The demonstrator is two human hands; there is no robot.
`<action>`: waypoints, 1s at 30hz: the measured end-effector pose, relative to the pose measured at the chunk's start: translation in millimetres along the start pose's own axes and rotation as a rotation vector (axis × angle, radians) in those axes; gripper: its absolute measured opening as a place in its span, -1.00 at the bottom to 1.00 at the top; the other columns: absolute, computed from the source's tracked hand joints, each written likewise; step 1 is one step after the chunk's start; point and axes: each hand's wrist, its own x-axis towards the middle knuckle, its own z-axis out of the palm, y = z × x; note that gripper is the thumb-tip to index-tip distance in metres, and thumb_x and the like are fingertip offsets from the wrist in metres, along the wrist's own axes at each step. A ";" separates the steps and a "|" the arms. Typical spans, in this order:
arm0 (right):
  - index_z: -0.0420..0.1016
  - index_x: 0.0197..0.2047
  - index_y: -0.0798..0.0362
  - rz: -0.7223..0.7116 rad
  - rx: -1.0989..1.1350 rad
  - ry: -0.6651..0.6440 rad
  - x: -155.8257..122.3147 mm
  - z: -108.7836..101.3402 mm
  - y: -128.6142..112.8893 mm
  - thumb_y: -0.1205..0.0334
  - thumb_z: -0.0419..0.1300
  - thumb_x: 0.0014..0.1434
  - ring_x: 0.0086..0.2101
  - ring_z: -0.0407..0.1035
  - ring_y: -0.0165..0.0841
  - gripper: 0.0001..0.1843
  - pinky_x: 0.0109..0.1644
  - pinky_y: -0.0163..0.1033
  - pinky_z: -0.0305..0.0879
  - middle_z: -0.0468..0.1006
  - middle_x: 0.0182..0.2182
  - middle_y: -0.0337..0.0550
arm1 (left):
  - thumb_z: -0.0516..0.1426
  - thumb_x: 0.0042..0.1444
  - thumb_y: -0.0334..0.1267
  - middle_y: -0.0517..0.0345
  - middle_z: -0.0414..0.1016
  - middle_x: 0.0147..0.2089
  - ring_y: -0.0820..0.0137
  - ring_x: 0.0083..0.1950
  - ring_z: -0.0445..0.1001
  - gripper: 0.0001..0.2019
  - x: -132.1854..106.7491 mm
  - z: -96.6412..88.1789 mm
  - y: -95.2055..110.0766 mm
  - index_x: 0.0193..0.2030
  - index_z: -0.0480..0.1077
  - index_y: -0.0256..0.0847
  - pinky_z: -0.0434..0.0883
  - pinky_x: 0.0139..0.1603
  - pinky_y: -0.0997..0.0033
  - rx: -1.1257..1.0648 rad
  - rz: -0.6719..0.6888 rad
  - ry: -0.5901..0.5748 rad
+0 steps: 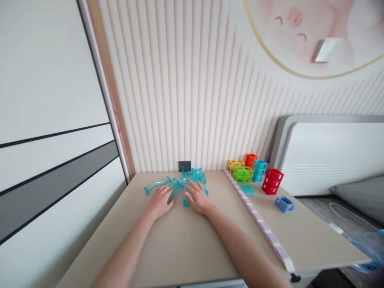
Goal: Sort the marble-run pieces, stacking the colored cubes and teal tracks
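A heap of translucent teal plastic track pieces (193, 174) lies near the back of the table. My right hand (198, 197) rests palm down over its front right part, fingers spread and apart, covering some pieces. Just left of it, my left hand (161, 201) lies palm down beside a curved teal tube piece (177, 189), its fingertips at the piece and its thumb held away. Another curved teal piece (157, 184) extends to the left behind that hand. A small teal block (186, 202) shows between the two hands.
A purple-and-white strip (258, 218) runs along the table (180, 248). To its right stand yellow (235, 165), green (243, 175), orange (251, 160), blue (259, 171) and red (272, 181) frame blocks, plus a low blue one (285, 204). A black socket (184, 165) sits on the wall behind.
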 end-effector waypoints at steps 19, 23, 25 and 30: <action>0.52 0.03 -0.04 0.148 -0.043 -0.013 -2.5 0.4 -3.4 0.03 -0.17 0.46 0.34 0.05 -0.19 -0.54 0.41 0.15 -0.20 0.30 0.30 -0.01 | -0.04 0.33 -0.22 -0.08 0.58 -0.01 0.20 0.05 0.53 -0.67 2.3 2.6 -11.3 0.04 0.48 -0.24 0.40 0.15 0.22 -0.051 -0.149 -0.019; 0.51 0.02 -0.05 0.140 -0.044 -0.008 -2.5 1.2 -2.4 0.04 -0.16 0.46 0.34 0.05 -0.19 -0.56 0.40 0.15 -0.19 0.29 0.30 0.00 | -0.04 0.35 -0.15 -0.01 0.63 -0.11 0.21 -0.03 0.57 -0.67 3.0 -3.8 -14.6 -0.09 0.53 -0.17 0.42 0.09 0.24 -0.068 -0.141 -0.032; 0.51 0.02 -0.05 0.141 -0.044 -0.006 -2.3 1.5 -2.5 0.04 -0.16 0.46 0.34 0.05 -0.20 -0.56 0.40 0.14 -0.20 0.30 0.30 0.00 | -0.04 0.35 -0.14 -0.02 0.64 -0.14 0.21 -0.05 0.57 -0.67 3.2 -6.8 -14.1 -0.12 0.53 -0.18 0.42 0.06 0.24 -0.067 -0.144 -0.037; 0.52 0.03 -0.07 0.156 -0.041 -0.010 -2.0 1.4 -3.6 0.06 -0.12 0.46 0.34 0.05 -0.21 -0.59 0.41 0.12 -0.19 0.30 0.31 -0.03 | -0.07 0.37 -0.18 -0.01 0.64 -0.16 0.19 -0.06 0.58 -0.66 4.1 -10.6 -10.7 -0.17 0.52 -0.19 0.31 0.19 0.12 -0.029 -0.166 -0.057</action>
